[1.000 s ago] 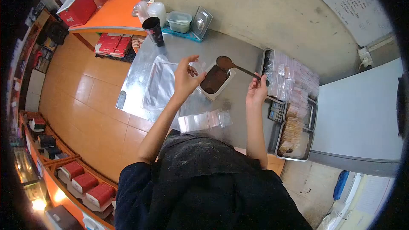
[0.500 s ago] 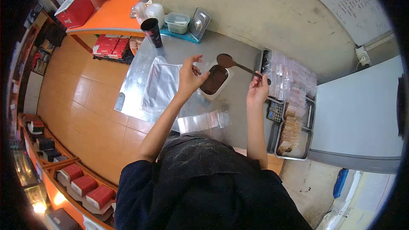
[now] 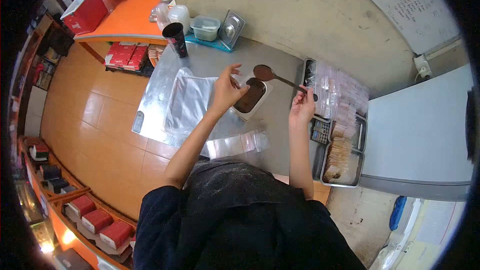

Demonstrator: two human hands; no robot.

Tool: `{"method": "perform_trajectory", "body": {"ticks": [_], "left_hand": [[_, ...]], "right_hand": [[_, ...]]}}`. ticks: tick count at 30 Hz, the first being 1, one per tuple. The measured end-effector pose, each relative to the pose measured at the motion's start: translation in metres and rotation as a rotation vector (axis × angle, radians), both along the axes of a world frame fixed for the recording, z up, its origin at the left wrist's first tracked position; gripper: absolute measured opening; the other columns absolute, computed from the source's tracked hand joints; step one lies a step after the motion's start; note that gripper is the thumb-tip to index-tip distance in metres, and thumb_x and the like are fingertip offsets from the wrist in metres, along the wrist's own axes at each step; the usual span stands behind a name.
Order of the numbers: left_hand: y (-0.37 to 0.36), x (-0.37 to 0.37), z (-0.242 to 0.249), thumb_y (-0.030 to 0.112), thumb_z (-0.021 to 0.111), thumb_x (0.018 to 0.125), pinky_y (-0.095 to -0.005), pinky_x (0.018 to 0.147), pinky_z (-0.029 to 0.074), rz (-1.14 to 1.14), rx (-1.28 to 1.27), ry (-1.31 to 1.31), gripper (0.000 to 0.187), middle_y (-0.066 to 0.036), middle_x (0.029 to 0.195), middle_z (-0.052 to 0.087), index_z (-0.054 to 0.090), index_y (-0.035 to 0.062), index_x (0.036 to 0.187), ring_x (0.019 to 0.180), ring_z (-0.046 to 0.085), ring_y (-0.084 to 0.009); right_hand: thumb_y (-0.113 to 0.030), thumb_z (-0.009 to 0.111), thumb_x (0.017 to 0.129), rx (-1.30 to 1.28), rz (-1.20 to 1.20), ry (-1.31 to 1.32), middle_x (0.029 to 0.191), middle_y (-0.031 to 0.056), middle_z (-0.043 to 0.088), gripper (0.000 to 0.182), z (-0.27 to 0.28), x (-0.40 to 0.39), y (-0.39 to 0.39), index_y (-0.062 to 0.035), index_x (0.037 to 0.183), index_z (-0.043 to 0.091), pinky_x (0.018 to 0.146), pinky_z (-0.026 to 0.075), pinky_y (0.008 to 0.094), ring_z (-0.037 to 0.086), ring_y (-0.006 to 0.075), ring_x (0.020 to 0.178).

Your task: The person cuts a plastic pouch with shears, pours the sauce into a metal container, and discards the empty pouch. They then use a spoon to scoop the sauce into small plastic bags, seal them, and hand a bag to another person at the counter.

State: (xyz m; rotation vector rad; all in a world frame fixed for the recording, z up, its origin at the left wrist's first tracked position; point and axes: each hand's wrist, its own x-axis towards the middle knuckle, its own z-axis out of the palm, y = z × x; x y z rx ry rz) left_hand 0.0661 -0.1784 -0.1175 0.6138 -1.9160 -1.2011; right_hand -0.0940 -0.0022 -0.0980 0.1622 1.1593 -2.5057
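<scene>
My right hand (image 3: 302,107) is closed round the dark handle of a large spoon (image 3: 264,73). The spoon's bowl, coated brown, is over the far end of a rectangular metal container (image 3: 263,101). Brown powder (image 3: 248,99) lies in that container. My left hand (image 3: 228,91) is at the container's left side, thumb and fingers apart and curved, with nothing visible between them. To its left lies a clear plastic bag (image 3: 188,102) on the steel table (image 3: 280,130). Small flat plastic packets (image 3: 237,144) lie in a row near my body.
Metal trays (image 3: 356,172) packed with filled sachets (image 3: 342,87) stand at the right, beside a calculator (image 3: 320,131). At the back left are a black cup (image 3: 175,40), a lidded plastic tub (image 3: 205,28) and a metal lid (image 3: 231,29). A white appliance (image 3: 415,130) borders the right.
The view has shifted slightly. Both hands and the spoon keep nearly the same positions, with the left hand a little nearer the spoon's side of the container.
</scene>
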Motion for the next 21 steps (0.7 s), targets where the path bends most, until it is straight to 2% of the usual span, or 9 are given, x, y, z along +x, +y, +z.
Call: {"method": "perform_trajectory", "body": {"ticks": [3,9,15,21], "left_hand": [[0.005,-0.007,0.009,0.006,0.082,0.062,-0.0281,0.059,0.051,-0.084,0.096,-0.003,0.074,-0.008,0.099,0.065,0.050,0.0081,0.129,0.062,0.060,-0.0141],[0.014,-0.019,0.014,0.011,0.083,0.059,-0.0289,0.061,0.053,-0.153,0.077,-0.018,0.086,-0.008,0.098,0.065,0.043,0.0115,0.135,0.064,0.062,-0.0153],[0.016,-0.023,0.019,0.011,0.083,0.059,-0.0294,0.062,0.053,-0.183,0.063,0.013,0.089,-0.011,0.102,0.063,0.041,0.0122,0.138,0.066,0.063,-0.0159],[0.015,-0.028,0.015,0.010,0.083,0.059,-0.0304,0.064,0.054,-0.233,0.089,0.035,0.091,-0.012,0.102,0.062,0.040,0.0121,0.139,0.067,0.063,-0.0163]], "right_hand": [[-0.028,0.059,0.097,-0.051,0.012,0.039,0.083,0.0065,0.063,0.033,0.006,-0.003,0.000,0.0040,0.093,0.064,0.058,0.044,0.0182,0.053,0.0075,0.066],[-0.028,0.060,0.097,-0.029,-0.015,0.057,0.078,0.0048,0.061,0.033,0.020,0.001,-0.002,0.0043,0.093,0.064,0.057,0.042,0.0184,0.052,0.0078,0.065],[-0.030,0.059,0.098,0.041,-0.038,0.113,0.073,0.0035,0.059,0.036,0.032,0.007,0.003,0.0047,0.091,0.065,0.056,0.037,0.0183,0.050,0.0070,0.064],[-0.029,0.059,0.097,0.033,-0.089,0.155,0.081,0.0061,0.064,0.033,0.042,0.008,0.005,0.0026,0.090,0.065,0.057,0.039,0.0193,0.051,0.0071,0.065]]}}
